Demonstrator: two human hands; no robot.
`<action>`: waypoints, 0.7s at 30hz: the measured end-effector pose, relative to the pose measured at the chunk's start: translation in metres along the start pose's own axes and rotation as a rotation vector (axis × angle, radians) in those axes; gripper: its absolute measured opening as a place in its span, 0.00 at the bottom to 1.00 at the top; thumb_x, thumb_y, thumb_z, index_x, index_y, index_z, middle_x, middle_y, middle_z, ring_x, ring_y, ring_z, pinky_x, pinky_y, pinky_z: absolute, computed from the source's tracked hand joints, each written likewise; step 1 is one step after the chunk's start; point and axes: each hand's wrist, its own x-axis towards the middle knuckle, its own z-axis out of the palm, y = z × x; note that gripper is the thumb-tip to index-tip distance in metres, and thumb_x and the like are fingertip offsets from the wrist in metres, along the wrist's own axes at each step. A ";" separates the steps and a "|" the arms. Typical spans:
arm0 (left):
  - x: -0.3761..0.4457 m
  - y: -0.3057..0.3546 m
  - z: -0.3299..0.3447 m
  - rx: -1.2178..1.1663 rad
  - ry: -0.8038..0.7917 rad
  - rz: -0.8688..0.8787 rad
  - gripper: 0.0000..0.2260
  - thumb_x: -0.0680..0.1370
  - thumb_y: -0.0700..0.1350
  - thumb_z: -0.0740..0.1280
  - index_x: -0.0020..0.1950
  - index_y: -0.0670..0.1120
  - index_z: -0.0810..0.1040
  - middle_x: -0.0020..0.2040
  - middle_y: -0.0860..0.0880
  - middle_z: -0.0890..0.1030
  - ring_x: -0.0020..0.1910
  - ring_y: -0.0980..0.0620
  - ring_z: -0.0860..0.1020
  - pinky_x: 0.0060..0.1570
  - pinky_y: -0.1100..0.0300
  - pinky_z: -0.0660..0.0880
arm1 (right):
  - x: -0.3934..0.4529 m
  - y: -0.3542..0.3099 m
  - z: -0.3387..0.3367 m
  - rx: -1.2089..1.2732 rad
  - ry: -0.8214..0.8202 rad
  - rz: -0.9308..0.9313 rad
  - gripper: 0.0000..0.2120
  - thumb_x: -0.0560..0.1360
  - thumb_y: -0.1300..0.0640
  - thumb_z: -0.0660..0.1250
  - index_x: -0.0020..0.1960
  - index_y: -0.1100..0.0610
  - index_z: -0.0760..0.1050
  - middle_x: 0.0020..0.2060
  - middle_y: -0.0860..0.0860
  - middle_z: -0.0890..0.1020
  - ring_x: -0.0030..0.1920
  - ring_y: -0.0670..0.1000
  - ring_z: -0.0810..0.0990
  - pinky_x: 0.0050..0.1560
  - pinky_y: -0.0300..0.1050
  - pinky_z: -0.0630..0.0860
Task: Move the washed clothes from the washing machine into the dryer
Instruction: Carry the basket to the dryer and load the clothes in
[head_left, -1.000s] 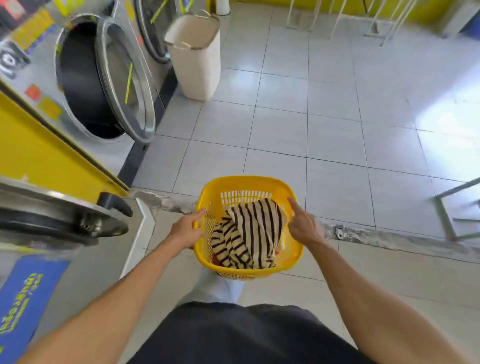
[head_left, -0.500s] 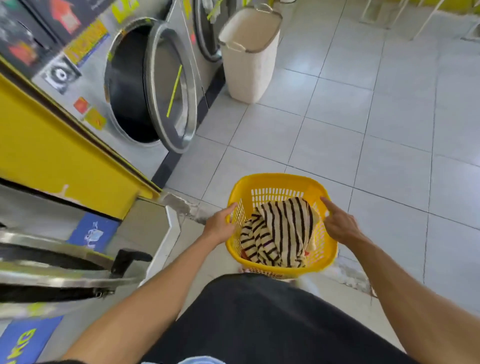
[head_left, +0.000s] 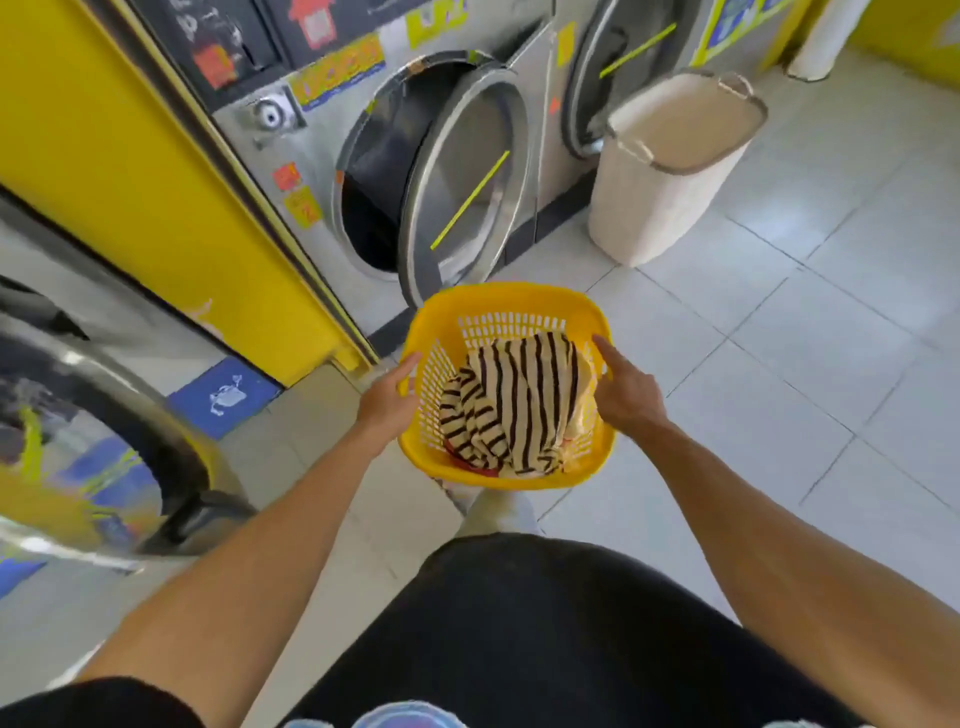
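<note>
Both hands grip the yellow basket (head_left: 506, 312) rims: left hand (head_left: 387, 402), right hand (head_left: 626, 392). Striped clothes (head_left: 511, 402) inside. Open machine door (head_left: 467, 182) just beyond far rim; tiled floor (head_left: 810, 338) open right.

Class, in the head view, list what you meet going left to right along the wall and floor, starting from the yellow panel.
Yellow panel → open machine door → yellow basket → white hamper.
</note>
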 end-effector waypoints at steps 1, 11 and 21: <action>0.000 -0.001 -0.003 -0.020 0.036 -0.020 0.27 0.79 0.40 0.61 0.76 0.60 0.64 0.75 0.49 0.69 0.70 0.45 0.70 0.65 0.51 0.72 | 0.013 -0.009 -0.003 -0.013 -0.017 -0.051 0.30 0.80 0.57 0.56 0.78 0.38 0.55 0.61 0.59 0.81 0.58 0.64 0.79 0.54 0.54 0.75; 0.085 -0.069 -0.001 -0.281 0.169 -0.313 0.31 0.73 0.39 0.66 0.72 0.63 0.67 0.70 0.51 0.75 0.63 0.48 0.77 0.58 0.53 0.78 | 0.187 -0.102 0.026 -0.240 -0.282 -0.379 0.35 0.75 0.60 0.59 0.78 0.39 0.57 0.67 0.57 0.78 0.61 0.62 0.78 0.58 0.53 0.77; 0.108 -0.088 0.050 -0.487 0.287 -0.605 0.33 0.72 0.37 0.66 0.73 0.63 0.65 0.61 0.51 0.80 0.59 0.50 0.79 0.46 0.63 0.72 | 0.300 -0.167 0.064 -0.472 -0.530 -0.591 0.34 0.77 0.60 0.62 0.79 0.42 0.57 0.65 0.59 0.78 0.62 0.65 0.77 0.62 0.56 0.75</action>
